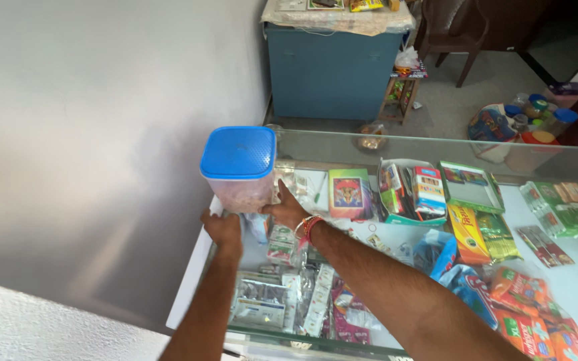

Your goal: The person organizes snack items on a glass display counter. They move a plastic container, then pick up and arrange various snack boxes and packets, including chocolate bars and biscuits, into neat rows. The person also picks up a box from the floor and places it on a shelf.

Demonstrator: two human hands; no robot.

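Note:
A clear plastic container (241, 187) with a blue lid (238, 152) stands at the far left corner of a glass counter top (342, 144), close to the wall. Both my hands are on its base. My left hand (223, 228) grips the near left bottom edge. My right hand (286, 209), with red and orange bangles on the wrist, presses against the lower right side. The container holds a pale brownish filling.
Under the glass lie many coloured packets, sachets and small boxes (429, 194). A grey wall (102, 147) runs along the left. Beyond the counter stand a blue cabinet (329, 70), a brown chair (453, 30) and jars on the floor (536, 120).

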